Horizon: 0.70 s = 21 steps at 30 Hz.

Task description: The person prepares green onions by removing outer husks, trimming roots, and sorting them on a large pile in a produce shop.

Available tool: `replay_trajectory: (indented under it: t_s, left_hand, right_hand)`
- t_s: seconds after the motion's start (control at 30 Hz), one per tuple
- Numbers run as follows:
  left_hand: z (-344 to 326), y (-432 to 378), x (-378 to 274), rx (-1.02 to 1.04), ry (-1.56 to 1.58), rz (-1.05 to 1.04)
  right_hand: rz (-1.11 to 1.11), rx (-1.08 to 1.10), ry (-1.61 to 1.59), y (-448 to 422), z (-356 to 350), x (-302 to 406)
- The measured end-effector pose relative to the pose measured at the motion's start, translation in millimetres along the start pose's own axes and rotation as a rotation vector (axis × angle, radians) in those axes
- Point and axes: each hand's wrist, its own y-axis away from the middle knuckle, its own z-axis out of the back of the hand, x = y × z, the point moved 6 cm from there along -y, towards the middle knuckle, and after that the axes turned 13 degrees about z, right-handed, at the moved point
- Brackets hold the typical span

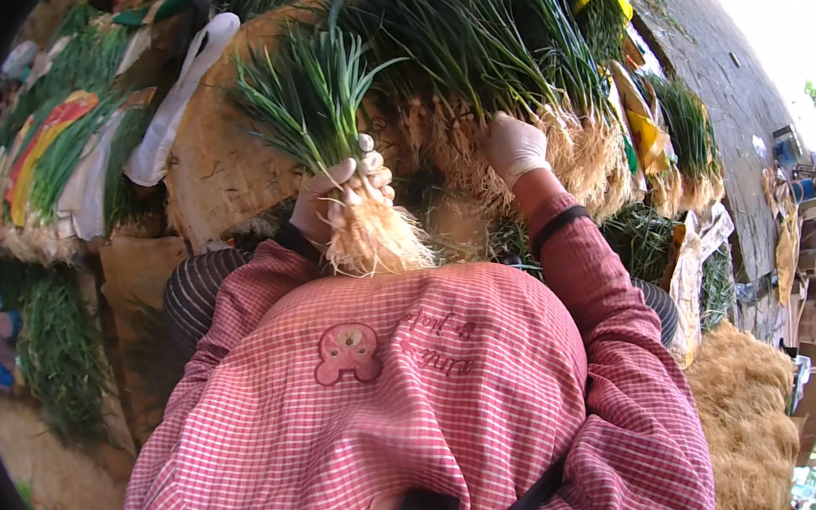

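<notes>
My left hand (324, 179), in a white glove, is closed around a bunch of green onions (334, 107). The long leaves of that bunch point away from me. Its pale, stringy roots (377, 236) hang toward my checked shirt. Farther right, my right hand (515, 146), also gloved in white, is curled at the bulb end of a large heap of green onions (470, 43). Its fingers appear to pinch stems at the near edge of the heap; the fingertips are partly hidden. A fringe of tan roots (578, 150) hangs along this edge.
A brown sheet (233, 137) lies under and left of the held bunch, beside a white plastic bag (184, 101). More onion bundles (67, 133) stand at left, and another bundle (682, 135) at right. A mass of tan roots (735, 428) lies at my right side.
</notes>
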Motion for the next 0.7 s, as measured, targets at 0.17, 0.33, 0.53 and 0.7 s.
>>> replay_trajectory:
  t_s: [0.17,0.33,0.53,0.7]
  left_hand:
    - [50.5,16.5,2.1,-0.439,-0.335,0.191]
    - [52.4,6.1,21.7,-0.519,-0.333,0.245]
    - [18.6,7.6,20.1,-0.547,-0.333,0.191]
    - [22.6,6.1,26.5,-0.554,-0.191,0.179]
  right_hand:
    - [0.297,0.153,-0.09,35.3,-5.6,82.2]
    - [0.981,0.247,0.001,44.6,-50.0,93.7]
    - [0.035,0.466,-1.722,27.3,-51.2,87.5]
    - [-0.209,0.289,-1.889,26.2,-48.6,99.6]
